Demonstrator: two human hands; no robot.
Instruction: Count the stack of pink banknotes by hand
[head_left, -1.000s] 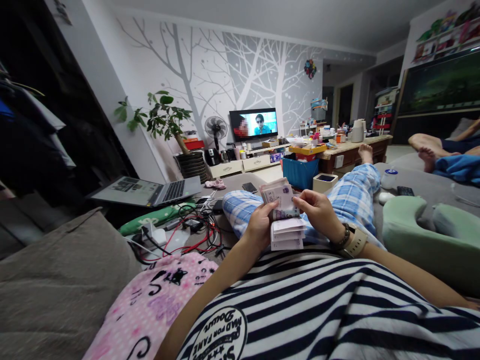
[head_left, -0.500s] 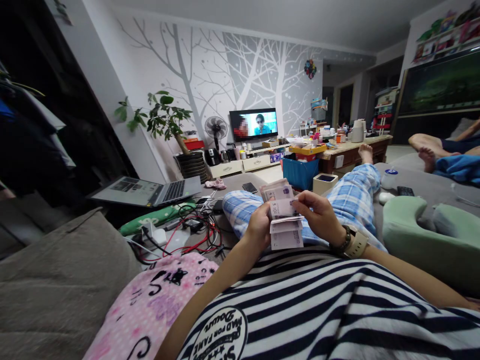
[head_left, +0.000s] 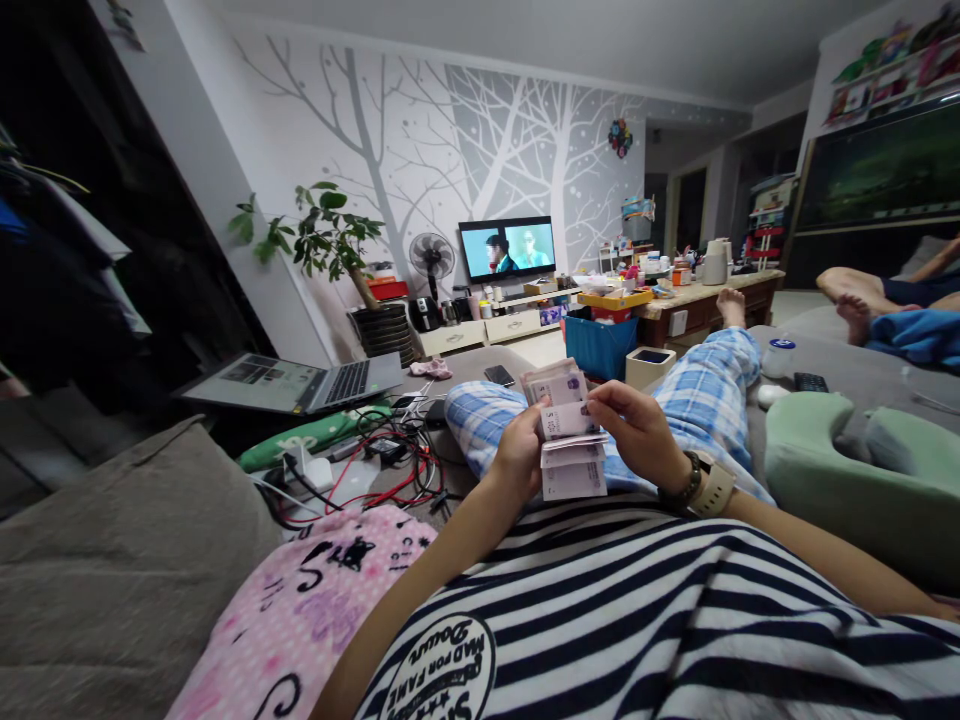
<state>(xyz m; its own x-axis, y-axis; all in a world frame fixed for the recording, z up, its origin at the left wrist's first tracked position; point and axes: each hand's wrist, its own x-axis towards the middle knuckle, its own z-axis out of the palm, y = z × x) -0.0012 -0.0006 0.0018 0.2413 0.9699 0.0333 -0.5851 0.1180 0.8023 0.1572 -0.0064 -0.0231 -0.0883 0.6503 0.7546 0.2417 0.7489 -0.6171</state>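
Banknotes (head_left: 566, 420): held just above the lap, between both hands, in a layered column; upper ones raised, lower ones turned down toward the striped shirt (head_left: 600, 590).
Left grip: left hand (head_left: 517, 448) closed around the left edge, with the thumb over the front, clamping the bundle.
Right grip: right hand (head_left: 637, 428) pinching the right edge of a middle note between thumb and finger.
Progress through the bundle: seemingly partway; several notes folded down, others upright above, too tightly overlapped to count.
Paper: thin, rectangular, pale with purplish print and a visible "5"; lower edges stepped like slats.
Right wrist: pale-strapped watch (head_left: 714, 490) beside a dark beaded bracelet (head_left: 691, 476).
Lap: soft plaid trousers (head_left: 709, 385), blue and white.
Left side: open grey laptop (head_left: 300, 385); tangled red and black cables (head_left: 405, 465).
Right side: smooth, curved green cushion (head_left: 806, 450).
Farther off: wooden surface (head_left: 754, 294) crowded with containers; lit flat television (head_left: 507, 248) before a tree-painted wall (head_left: 420, 110).
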